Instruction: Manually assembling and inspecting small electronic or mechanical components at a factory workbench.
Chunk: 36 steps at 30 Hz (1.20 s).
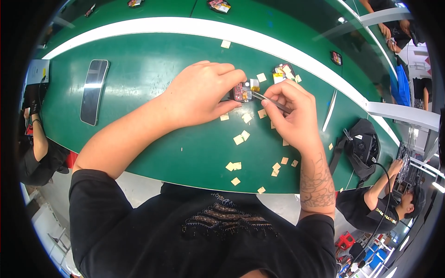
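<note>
My left hand (204,90) grips a small dark-cased device (242,92) with a red circuit board, fingers along its far edge and thumb at its near side. A pair of metal tweezers (278,104) is pinched in my right hand (294,109), the tips touching or very near the device's right side. Beside those tips a small silver and amber part (254,85) sticks out from the device. Small yellowish paper squares (238,139) lie scattered around and below my hands. Just beyond my right hand is another opened device (282,72), partly covered by such squares.
A smartphone (94,91) lies on the green table (153,153) at left. To the right are a thin white strip (330,110) and a black bag (364,148) with a cable. Beyond a white divider (185,25), more devices (219,5) rest on green surface. Other people work at both sides.
</note>
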### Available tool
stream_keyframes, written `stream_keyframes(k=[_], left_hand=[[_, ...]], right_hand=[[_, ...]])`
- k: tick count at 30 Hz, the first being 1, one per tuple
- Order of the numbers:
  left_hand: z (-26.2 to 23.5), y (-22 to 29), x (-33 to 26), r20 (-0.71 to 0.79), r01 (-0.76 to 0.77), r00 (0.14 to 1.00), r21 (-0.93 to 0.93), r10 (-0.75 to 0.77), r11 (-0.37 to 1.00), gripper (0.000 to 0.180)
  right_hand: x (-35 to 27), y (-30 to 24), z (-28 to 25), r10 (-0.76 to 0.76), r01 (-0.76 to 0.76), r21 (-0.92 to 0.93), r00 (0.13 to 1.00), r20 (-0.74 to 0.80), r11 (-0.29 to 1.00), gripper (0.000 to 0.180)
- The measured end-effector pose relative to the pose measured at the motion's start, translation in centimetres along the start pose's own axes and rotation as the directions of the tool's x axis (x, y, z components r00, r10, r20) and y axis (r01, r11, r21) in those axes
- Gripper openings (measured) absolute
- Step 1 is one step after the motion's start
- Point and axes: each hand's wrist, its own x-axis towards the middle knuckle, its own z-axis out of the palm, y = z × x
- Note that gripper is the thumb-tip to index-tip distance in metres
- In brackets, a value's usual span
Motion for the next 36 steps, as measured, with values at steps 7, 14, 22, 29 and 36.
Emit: stream_keyframes(k=[7, 14, 22, 29, 36], left_hand=[[0.1, 0.0, 0.0, -0.007, 0.006, 1.0, 0.007, -0.006, 1.0, 0.045], [0.0, 0.0, 0.0, -0.014, -0.004, 1.0, 0.021, 0.004, 1.0, 0.045], [0.0, 0.7, 0.0, -0.05, -0.024, 0.998, 0.017, 0.025, 1.0, 0.04], [0.4, 0.7, 0.0, -0.035, 0.031, 0.999, -0.114, -0.035, 0.993, 0.037], [0.6, 0.8, 0.0, -0.152, -0.003, 0.988, -0.028, -0.001, 1.0, 0.042]], right_hand=[[0.0, 0.2, -0.3, -0.03, 0.031, -0.047, 0.999, 0.02, 0.998, 0.012], [-0.3, -0.1, -0.3, -0.071, 0.084, -0.2, 0.995, 0.074, 0.976, 0.009], [-1.2, -2.1, 0.2, -0.134, 0.147, -0.492, 0.989, 0.063, 0.858, 0.014], [-1.1, -2.7, 1.2, -0.149, 0.169, -0.593, 0.985, 0.083, 0.787, 0.014], [-1.2, -2.9, 1.1, -0.133, 0.162, -0.627, 0.987, 0.093, 0.762, 0.016]])
